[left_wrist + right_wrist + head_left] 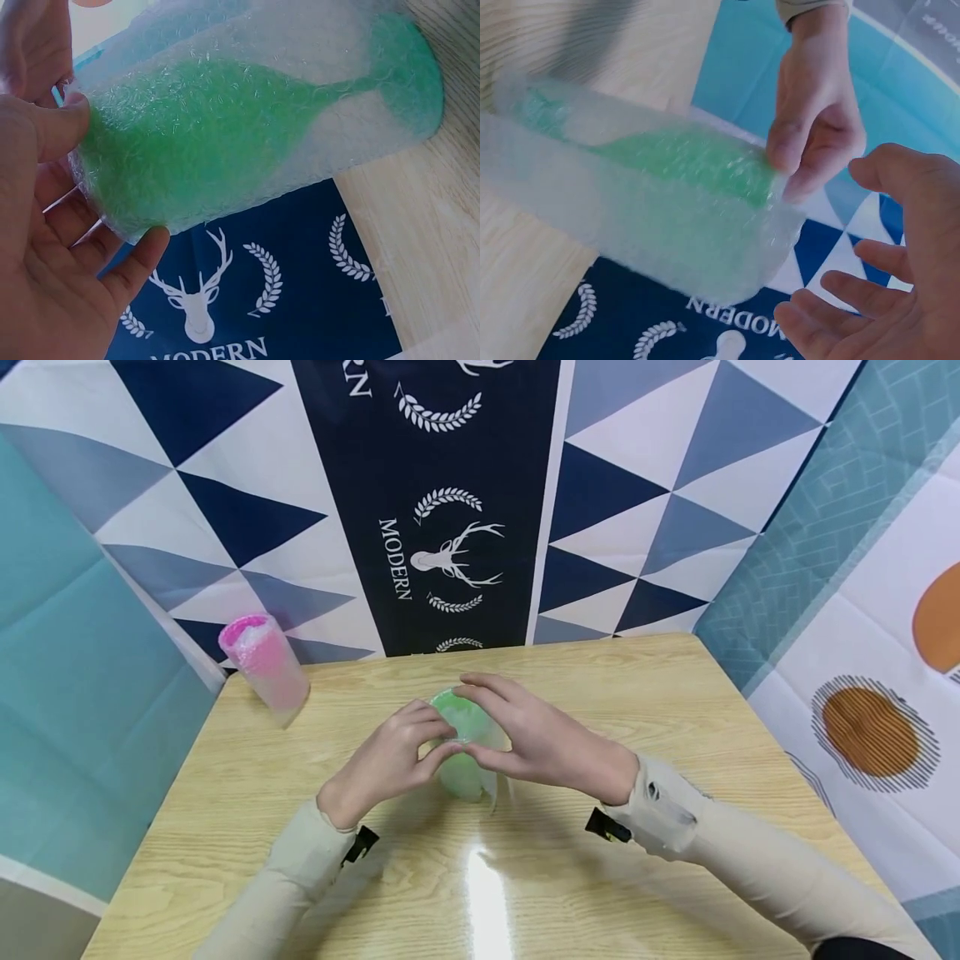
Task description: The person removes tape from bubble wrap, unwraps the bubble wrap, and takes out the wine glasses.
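A green stemmed goblet [465, 718] in bubble wrap stands on the table, its stem and foot showing through the wrap [300, 150] in the left wrist view. At its rim, my left hand [397, 752] pinches the wrapped edge between thumb and fingers. My right hand [543, 735] arches over the other side of the rim. In the right wrist view the right hand's fingers [870, 292] are spread and apart from the wrap. A loose flap of wrap hangs low on the goblet's near side.
At the table's back left corner stands a pink item [262, 664] rolled in bubble wrap. The wooden table [300, 852] meets a patterned cloth backdrop [465, 527] behind, with more cloth [862, 727] on the right and a teal one [90, 677] on the left.
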### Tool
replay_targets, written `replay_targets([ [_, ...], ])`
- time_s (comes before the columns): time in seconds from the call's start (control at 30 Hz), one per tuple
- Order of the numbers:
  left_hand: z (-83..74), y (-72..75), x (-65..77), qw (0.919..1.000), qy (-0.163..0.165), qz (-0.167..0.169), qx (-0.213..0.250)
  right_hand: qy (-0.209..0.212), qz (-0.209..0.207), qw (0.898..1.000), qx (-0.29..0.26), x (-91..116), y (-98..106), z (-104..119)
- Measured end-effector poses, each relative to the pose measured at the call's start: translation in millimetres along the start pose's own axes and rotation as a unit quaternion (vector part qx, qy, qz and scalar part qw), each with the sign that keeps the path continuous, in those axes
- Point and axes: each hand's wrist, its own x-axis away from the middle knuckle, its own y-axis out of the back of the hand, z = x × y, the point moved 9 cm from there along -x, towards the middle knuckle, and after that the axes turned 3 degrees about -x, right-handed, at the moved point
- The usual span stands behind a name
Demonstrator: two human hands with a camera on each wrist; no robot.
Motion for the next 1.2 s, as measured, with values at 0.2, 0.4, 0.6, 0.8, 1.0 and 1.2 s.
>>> replay_targets([
  [0.2, 1.1, -0.6, -1.3, 0.9999, 0.005, 0.007, 0.005, 0.022, 0.006, 0.998, 0.053, -2, -11, 7],
  [0.4, 3.2, -1.9, -1.2, 0.9996, 0.020, 0.017, 0.007, 0.021, 0.003, 0.997, 0.077, 2, -17, 5],
  [0.6, 3.4, 0.6, -1.3, 0.9995, 0.026, 0.016, 0.013, 0.033, -0.008, 0.996, 0.079, 3, -17, 4],
  [0.8, 4.1, 0.7, -0.5, 0.9993, 0.031, 0.018, 0.011, 0.049, -0.005, 0.994, 0.100, 6, -14, 4],
  [1.0, 2.7, -0.5, -0.7, 0.9995, 0.023, 0.020, 0.007, 0.050, -0.005, 0.995, 0.090, 9, -9, 2],
  [1.2, 3.1, -0.7, -0.5, 0.9994, 0.020, 0.026, 0.010, 0.044, 0.001, 0.996, 0.076, 12, -5, -4],
])
